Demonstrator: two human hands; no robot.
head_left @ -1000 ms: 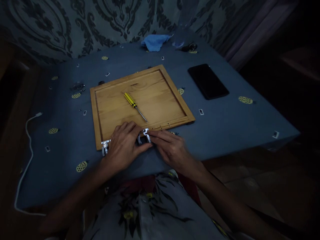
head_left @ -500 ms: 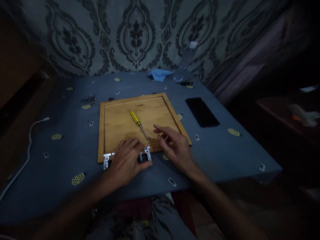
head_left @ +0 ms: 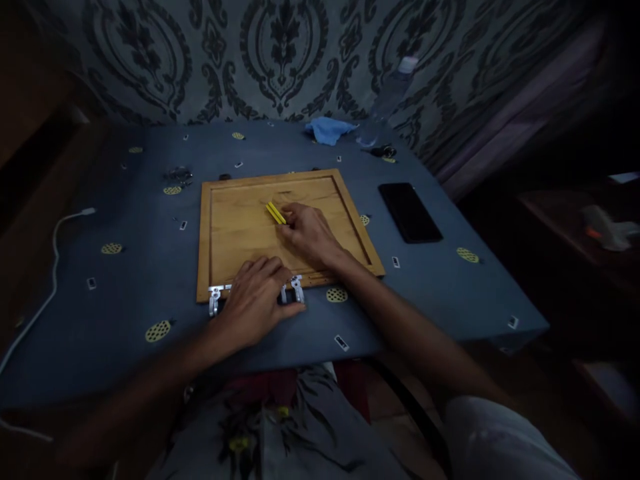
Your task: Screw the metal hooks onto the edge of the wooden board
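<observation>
A framed wooden panel point(head_left: 240, 220) lies flat on the cloth-covered table. Over its near edge, my left hand point(head_left: 255, 297) curls its fingers onto a silver metal fitting point(head_left: 298, 288), whose two ends show on either side of the hand while its middle is covered. The thumb stretches out to the right. Above the panel's middle, my right hand point(head_left: 311, 232) has its fingers closed on a yellow-handled screwdriver point(head_left: 275, 213). Only part of the handle shows; the shaft is hidden by the hand.
A black phone point(head_left: 410, 212) lies right of the panel. At the back are a blue cloth point(head_left: 329, 130), a clear bottle point(head_left: 387, 103) and a dark coiled cable point(head_left: 383, 151). Small metal pieces point(head_left: 179, 175) lie at the back left. A white cable point(head_left: 56, 267) runs along the left side.
My right hand has moved up and left from the panel's near edge and taken hold of the screwdriver. The left hand stays on the metal fitting. The view has shifted slightly.
</observation>
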